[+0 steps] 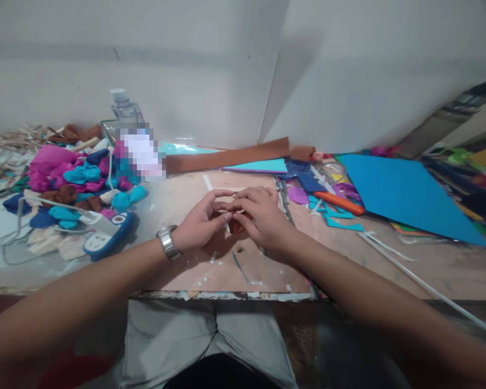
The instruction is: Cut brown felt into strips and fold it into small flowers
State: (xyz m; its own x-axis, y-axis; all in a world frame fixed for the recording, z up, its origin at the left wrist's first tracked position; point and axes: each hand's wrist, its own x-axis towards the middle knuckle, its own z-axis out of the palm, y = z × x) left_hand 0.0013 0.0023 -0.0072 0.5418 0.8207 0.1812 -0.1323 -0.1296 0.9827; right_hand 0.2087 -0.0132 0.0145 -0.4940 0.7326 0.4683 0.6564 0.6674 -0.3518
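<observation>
My left hand (202,219) and my right hand (265,219) meet over the middle of the worktable, fingertips close together. Between them is a small brown piece (237,227), perhaps folded paper or cloth, mostly covered by the fingers. The fingers and thumbs of both hands are pinched on it. A metal watch (169,242) is on my left wrist. Behind the hands lies a long brown strip (227,155) of similar colour, with a short brown roll (303,153) at its right end.
At left are a heap of crumpled coloured pieces (71,173), a blue-and-white power strip (109,235) with a cable, and a clear bottle (125,107). Rightward lie an orange cutter (340,203), blue scraps, a large blue sheet (405,194) and a thin white strip (425,281).
</observation>
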